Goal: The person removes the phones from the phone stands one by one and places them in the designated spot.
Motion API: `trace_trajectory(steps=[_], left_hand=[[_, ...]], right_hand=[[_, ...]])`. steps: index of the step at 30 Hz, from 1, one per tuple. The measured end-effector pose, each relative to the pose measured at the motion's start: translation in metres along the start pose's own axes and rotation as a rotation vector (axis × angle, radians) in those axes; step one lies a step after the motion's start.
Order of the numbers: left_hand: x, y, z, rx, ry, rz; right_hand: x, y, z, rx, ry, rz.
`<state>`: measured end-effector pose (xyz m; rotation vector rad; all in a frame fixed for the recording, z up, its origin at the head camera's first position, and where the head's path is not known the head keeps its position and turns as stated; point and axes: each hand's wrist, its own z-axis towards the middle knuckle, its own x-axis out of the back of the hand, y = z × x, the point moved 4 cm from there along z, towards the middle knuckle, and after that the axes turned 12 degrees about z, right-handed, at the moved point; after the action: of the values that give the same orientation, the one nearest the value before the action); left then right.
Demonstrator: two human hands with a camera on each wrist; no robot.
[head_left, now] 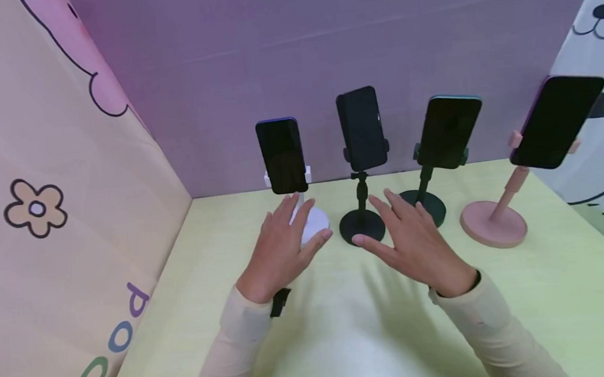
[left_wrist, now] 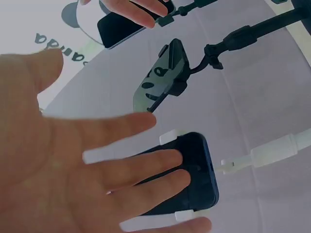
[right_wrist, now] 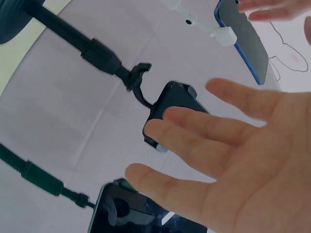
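My left hand (head_left: 282, 248) hovers with fingers spread in front of the white phone stand (head_left: 315, 225), which carries a dark phone (head_left: 281, 155) with a blue edge. Fingers straight, my right hand (head_left: 416, 242) is held over the table near the black phone stand (head_left: 362, 227) and the dark green phone stand (head_left: 433, 207). A black phone (head_left: 363, 128) sits in the black stand. The green one carries a phone (head_left: 449, 131) with a teal edge. Both palms look bare in the left wrist view and the right wrist view.
At the right a pink phone stand (head_left: 494, 225) bears a tilted phone (head_left: 557, 123). All stands are on a pale yellow-green table (head_left: 344, 337). Behind them rises a purple backdrop (head_left: 323, 41), with a printed side panel (head_left: 68, 152) at the left and another (head_left: 598, 62) at the right.
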<state>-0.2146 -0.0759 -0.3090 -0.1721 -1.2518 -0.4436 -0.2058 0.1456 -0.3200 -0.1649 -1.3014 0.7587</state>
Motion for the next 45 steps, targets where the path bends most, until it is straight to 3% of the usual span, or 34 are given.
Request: trace_trajectory(steps=[4, 8, 17, 21, 28, 37, 45], left_hand=[[0.011, -0.01, 0.003, 0.038, 0.155, -0.053], [0.018, -0.026, 0.006, 0.103, 0.262, -0.104], [0.015, -0.058, 0.018, 0.255, 0.328, -0.2], [0.008, -0.068, 0.029, 0.295, 0.324, -0.289], [-0.002, -0.071, 0.043, 0.299, 0.239, -0.563], [-0.008, -0.07, 0.05, 0.299, 0.207, -0.639], [-0.018, -0.06, 0.056, 0.287, 0.141, -0.866]], right_hand=[[-0.003, -0.004, 0.006, 0.022, 0.034, 0.084], [-0.008, -0.008, 0.016, 0.022, 0.037, 0.159], [-0.018, -0.02, 0.039, 0.065, 0.098, 0.273], [-0.023, -0.02, 0.054, 0.063, 0.121, 0.379], [-0.038, -0.023, 0.076, 0.014, 0.119, 0.611], [-0.054, -0.033, 0.093, -0.069, 0.054, 0.82], [-0.057, -0.027, 0.09, -0.127, -0.011, 0.913]])
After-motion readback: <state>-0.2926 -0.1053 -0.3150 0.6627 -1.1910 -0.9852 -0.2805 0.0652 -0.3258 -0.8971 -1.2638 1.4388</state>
